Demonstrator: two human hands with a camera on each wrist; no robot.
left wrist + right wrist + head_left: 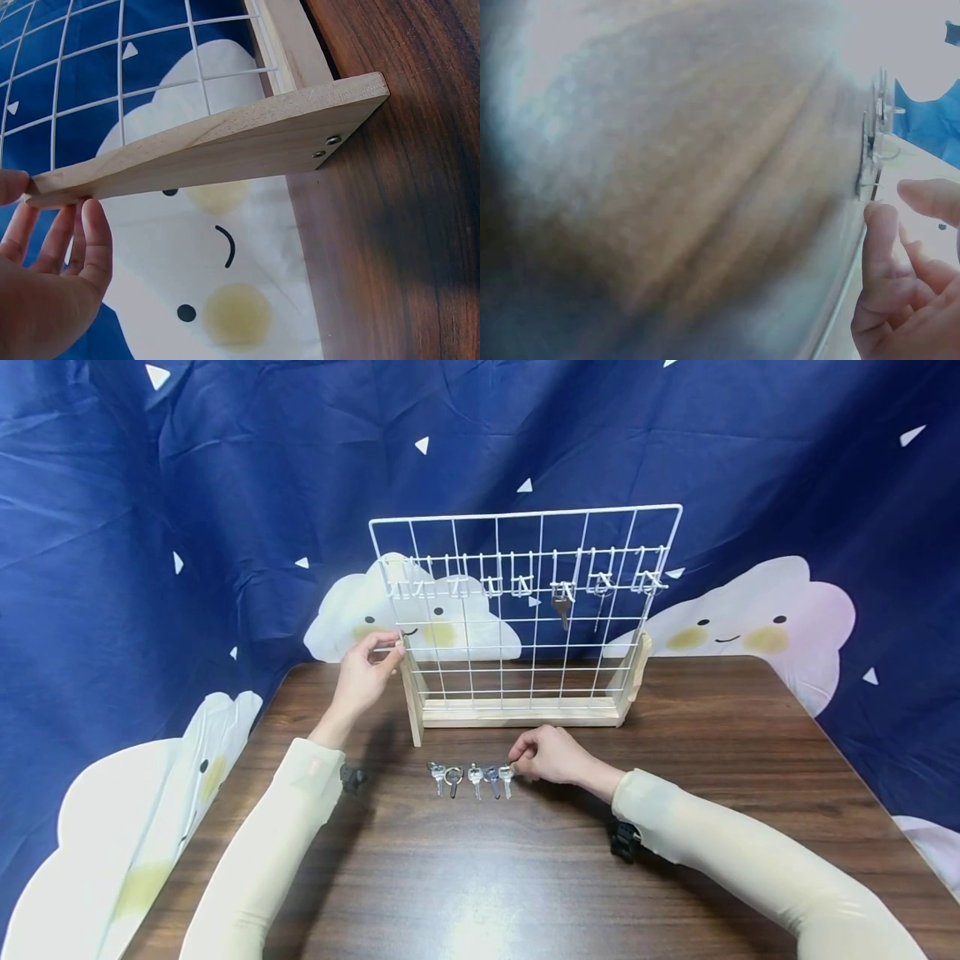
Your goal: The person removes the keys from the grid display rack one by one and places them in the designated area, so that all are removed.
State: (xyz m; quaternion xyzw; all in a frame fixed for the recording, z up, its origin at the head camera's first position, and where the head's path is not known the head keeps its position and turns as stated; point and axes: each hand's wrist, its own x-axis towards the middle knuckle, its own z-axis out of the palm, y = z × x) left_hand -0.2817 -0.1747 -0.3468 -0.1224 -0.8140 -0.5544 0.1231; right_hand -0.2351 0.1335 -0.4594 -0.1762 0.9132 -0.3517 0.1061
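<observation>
The left hand (366, 675) pinched the upper end of the left side board (412, 697) of a rack, its thumb on one face and its fingertips on the other; the right hand (551, 753), its fingers bent, was at the rightmost key (506, 781) of a row, thumb and forefinger close to it, though whether they gripped it I could not tell; five keys lay side by side on the dark wooden table (480, 868), in front of the rack, the second from the left bearing a plain ring (461, 771); the rack's white wire grid (525, 513) stood on a pale wooden base bar (517, 717), with a row of white hooks across its upper part; a brownish key (562, 607) hung from one hook, and a ring (602, 587) from the next one rightward; behind spread a blue curtain (247, 468) with smiling white clouds (352, 597).
</observation>
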